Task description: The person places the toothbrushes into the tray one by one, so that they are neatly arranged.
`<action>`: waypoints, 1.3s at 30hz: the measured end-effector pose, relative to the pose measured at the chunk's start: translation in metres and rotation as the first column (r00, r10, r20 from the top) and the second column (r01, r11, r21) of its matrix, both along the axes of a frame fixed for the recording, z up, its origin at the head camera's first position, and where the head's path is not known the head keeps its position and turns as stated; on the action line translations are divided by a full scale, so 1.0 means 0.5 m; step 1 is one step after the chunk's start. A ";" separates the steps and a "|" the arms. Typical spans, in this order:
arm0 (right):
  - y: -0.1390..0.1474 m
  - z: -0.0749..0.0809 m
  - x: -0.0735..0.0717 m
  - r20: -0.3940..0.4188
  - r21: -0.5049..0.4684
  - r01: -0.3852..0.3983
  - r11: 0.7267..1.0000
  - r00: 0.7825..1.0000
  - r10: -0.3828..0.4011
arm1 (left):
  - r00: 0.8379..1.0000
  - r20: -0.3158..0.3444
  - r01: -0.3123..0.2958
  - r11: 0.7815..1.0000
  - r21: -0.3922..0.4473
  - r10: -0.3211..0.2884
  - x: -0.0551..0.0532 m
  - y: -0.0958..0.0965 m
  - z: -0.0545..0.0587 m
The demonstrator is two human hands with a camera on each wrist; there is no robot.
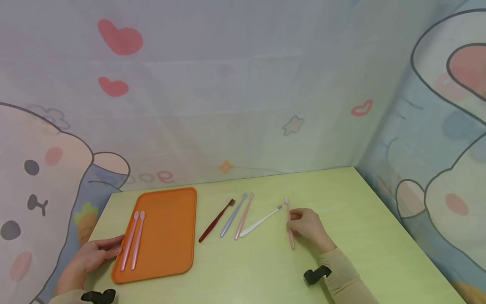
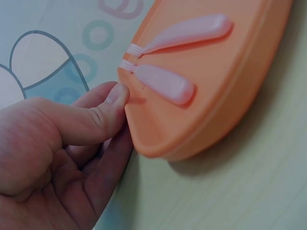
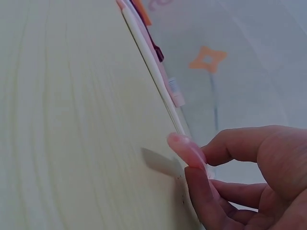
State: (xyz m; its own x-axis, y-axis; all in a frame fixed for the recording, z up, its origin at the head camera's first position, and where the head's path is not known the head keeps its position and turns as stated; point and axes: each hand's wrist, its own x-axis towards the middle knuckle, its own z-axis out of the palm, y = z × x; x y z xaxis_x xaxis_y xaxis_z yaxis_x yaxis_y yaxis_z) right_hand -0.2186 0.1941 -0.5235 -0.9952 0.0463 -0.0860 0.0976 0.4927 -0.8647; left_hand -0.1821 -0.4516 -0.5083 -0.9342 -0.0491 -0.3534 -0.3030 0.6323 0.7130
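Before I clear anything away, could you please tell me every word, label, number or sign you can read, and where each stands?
"e": pink letter low on the backdrop.
"oo": faint rings left of it, possibly letters; I cannot make out a word.
Tray: no lettering visible.
Toothbrushes: any print is too small to read.

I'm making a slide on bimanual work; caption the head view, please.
Left hand gripping an orange tray bearing two pink toothbrushes, right hand pinching a pink toothbrush, four more toothbrushes lying between.
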 end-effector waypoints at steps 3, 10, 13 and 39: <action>0.001 0.002 -0.003 0.007 -0.014 0.006 1.000 1.000 -0.006 | 1.000 0.004 -0.001 1.000 0.001 0.001 0.003 0.000 0.000; 0.000 0.007 -0.005 0.025 -0.091 0.003 0.996 1.000 -0.001 | 1.000 0.013 0.001 1.000 0.017 -0.001 0.006 -0.007 -0.004; -0.003 0.010 -0.006 0.030 -0.126 0.006 0.992 1.000 -0.002 | 1.000 0.011 -0.003 1.000 0.024 0.003 0.006 -0.008 -0.004; -0.089 0.028 0.002 -0.013 -0.324 -0.070 0.943 0.997 0.070 | 0.999 -0.033 0.032 0.999 -0.035 -0.033 0.004 0.001 0.002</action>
